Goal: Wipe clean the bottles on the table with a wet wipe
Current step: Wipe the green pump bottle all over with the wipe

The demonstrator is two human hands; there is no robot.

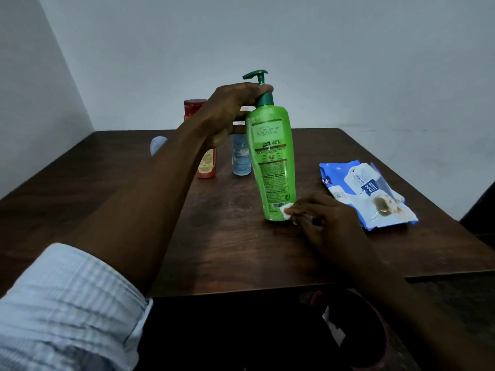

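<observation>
Head view: a green pump bottle (272, 156) is stood slightly tilted on the tabletop (214, 250), its neck gripped by the left hand (230, 111); a white wet wipe (285, 211) is pinched in the right hand (326, 223) fingers and pressed against the bottle's base; a red bottle (206, 164) and a pale blue bottle (241, 159) are seen behind; a wipes pack (367, 194) is laid to the right.

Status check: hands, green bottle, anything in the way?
Left hand grips green pump bottle at neck, tilted on table. Right hand pinches wet wipe against its base. Wipe pack lies apart.
</observation>
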